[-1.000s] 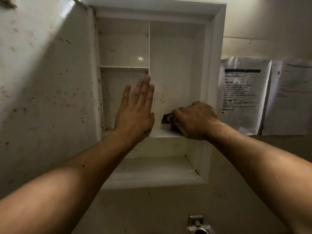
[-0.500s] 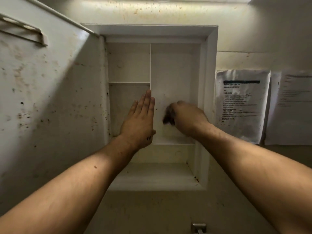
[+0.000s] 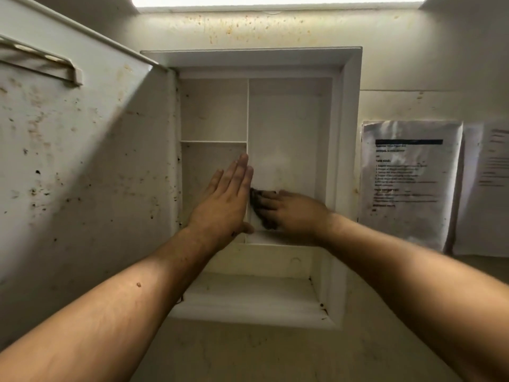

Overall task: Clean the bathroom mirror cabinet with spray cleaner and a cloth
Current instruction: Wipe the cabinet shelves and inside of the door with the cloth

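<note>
Head view puts the open mirror cabinet (image 3: 350, 139) dead ahead of me, its door (image 3: 93, 172) swung out toward 9 o'clock. The dark cloth (image 3: 259, 209) sits low in the tall right compartment, in its 7 o'clock corner and right against the upright divider (image 3: 248, 114). My right hand (image 3: 298, 215) reaches in from 4 o'clock and presses the cloth to the back panel (image 3: 286, 128) with straight, spread fingers, not a clenched grasp. The cloth lies under those fingertips, toward 9 o'clock from the palm. My left hand (image 3: 227, 199) is flat and released, fingers together and pointing to 12 o'clock, just on the other side of the divider. I cannot tell whether it touches the divider's edge. This compartment's long axis runs 12 to 6, and almost all of the panel lies toward 12 o'clock from the cloth. I judge the next stroke should go up along that axis, led by the right hand, which is the nearer one. The spray cleaner is not in view.
</note>
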